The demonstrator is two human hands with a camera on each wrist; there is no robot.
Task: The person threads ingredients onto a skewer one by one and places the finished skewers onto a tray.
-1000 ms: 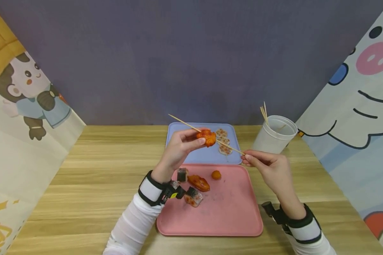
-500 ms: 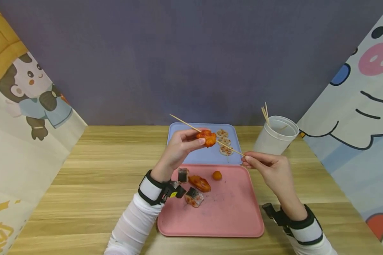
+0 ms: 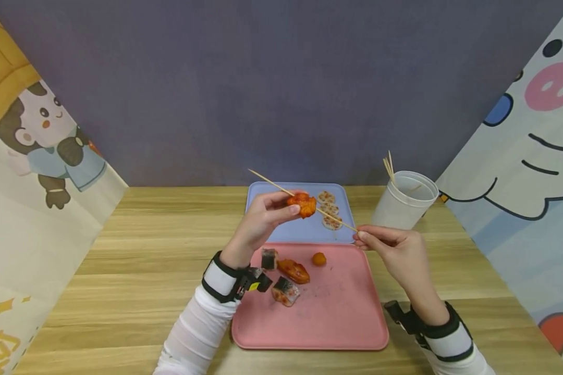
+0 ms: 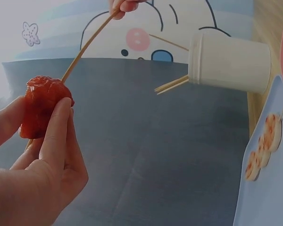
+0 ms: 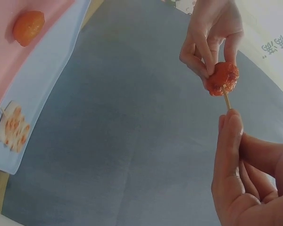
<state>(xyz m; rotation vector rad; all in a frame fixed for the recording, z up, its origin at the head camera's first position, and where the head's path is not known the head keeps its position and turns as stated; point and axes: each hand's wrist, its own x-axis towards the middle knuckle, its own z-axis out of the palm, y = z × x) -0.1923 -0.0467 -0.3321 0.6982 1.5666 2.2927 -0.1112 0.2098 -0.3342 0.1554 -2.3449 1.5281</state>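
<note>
Above the trays, my left hand [image 3: 258, 221] pinches a glazed red-orange chunk of food [image 3: 305, 204] between thumb and fingers. A thin bamboo skewer [image 3: 272, 183] runs through the chunk, its pointed end sticking out on the far left. My right hand [image 3: 399, 250] pinches the other end of the skewer between thumb and fingertips. In the right wrist view, a short stretch of skewer [image 5: 227, 100] shows between the chunk and the right fingertips. The left wrist view shows the chunk [image 4: 41, 106] from another side, partly covered by fingers.
A pink tray [image 3: 338, 317] holds an orange ball [image 3: 319, 259], a glazed chicken wing [image 3: 294, 271] and dark-skinned pieces [image 3: 285, 291]. Behind it, a blue tray [image 3: 286, 232] carries skewered lotus root slices [image 3: 328, 209]. A white bucket [image 3: 394, 211] with several skewers [image 3: 388, 166] stands right.
</note>
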